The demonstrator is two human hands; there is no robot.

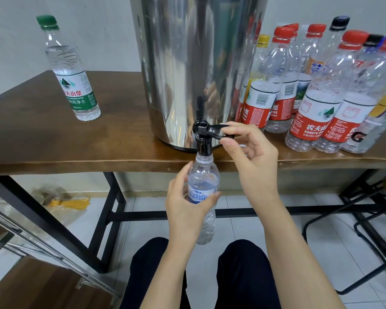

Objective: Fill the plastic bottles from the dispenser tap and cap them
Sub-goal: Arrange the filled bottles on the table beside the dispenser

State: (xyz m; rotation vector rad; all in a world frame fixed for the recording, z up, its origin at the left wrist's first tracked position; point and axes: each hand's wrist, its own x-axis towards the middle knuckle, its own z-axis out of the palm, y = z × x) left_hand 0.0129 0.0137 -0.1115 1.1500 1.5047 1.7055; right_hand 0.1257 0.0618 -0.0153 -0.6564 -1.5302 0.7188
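Tap lever (218,130) pinched betw. thumb and forefinger of R hand (252,157), presumably to control flow. Bottle (204,175) gripped round label by L hand (183,206), neck held up at spout (202,146), below table (42,139) edge, likely to avoid spills. Uncapped; fill level n/d. Count: 1 dispenser (194,63); 1 green-capped bottle (70,72) left, well apart; ≥8 capped bottles (316,103) right (5 red, 1 yellow, 2 dark).

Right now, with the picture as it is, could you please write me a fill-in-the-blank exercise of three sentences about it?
1. The right hand pinches the lever of the black ____.
2. The left hand holds a bottle under it; this bottle has no ____ on.
3. The lone bottle at the table's left end has a ____ cap.
Missing words: tap, cap, green.
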